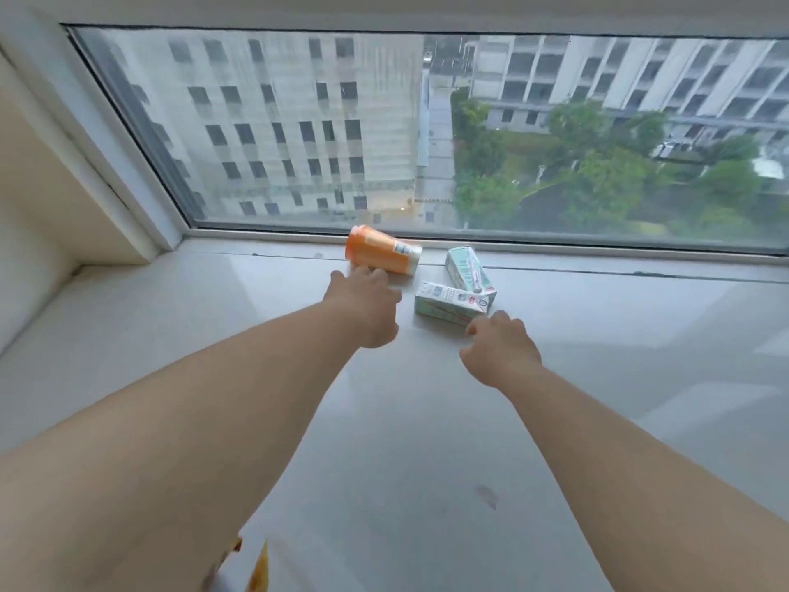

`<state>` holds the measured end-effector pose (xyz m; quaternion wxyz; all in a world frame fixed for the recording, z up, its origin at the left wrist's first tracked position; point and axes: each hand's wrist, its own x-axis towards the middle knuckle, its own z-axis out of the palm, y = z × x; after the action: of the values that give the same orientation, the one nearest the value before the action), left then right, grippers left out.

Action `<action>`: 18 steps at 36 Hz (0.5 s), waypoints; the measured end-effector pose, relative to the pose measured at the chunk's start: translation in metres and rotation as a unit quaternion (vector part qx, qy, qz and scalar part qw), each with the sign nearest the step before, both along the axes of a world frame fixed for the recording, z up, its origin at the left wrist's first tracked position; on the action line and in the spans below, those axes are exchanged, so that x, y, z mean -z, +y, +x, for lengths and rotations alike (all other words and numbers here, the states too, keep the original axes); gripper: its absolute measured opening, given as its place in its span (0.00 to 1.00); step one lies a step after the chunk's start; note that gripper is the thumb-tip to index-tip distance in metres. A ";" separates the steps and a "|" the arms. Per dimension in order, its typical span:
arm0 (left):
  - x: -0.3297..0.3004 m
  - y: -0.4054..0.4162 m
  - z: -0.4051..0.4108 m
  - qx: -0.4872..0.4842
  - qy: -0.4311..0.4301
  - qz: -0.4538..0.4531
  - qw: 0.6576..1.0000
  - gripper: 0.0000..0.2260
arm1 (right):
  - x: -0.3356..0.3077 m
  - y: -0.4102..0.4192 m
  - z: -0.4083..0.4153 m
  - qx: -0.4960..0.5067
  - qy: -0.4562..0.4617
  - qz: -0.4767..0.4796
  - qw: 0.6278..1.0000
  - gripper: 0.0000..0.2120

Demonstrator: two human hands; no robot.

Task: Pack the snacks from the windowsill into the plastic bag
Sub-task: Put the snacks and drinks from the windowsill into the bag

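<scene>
Orange cup point(381, 255) lies on its side on the windowsill point(597, 343) by the glass, two green cartons point(450, 303) beside it. Left hand point(366, 307) and right hand point(499, 350) reach toward them, fingers loosely curled, holding nothing.

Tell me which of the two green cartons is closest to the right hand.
The nearer green carton, lying lengthwise just ahead of the right hand. The other green carton sits behind it, closer to the window.

Orange cup point(382, 254) on its side — two green cartons point(450, 302) beside.
</scene>
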<state>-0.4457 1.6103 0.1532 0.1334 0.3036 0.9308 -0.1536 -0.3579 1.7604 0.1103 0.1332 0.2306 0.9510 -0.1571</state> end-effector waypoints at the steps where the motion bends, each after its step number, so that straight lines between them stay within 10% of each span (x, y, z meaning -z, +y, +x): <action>1: 0.011 0.007 -0.011 0.005 0.005 -0.003 1.000 0.20 | 0.009 0.006 -0.013 -0.003 0.005 0.009 1.000 0.18; 18: 0.102 0.088 -0.135 -0.089 -0.001 0.061 0.994 0.40 | 0.105 0.087 -0.123 -0.127 0.013 0.047 0.991 0.41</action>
<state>-0.5811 1.6987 0.0507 0.1285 0.2275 0.9617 -0.0833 -0.4805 1.8478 0.0048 0.1281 0.1123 0.9806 -0.0972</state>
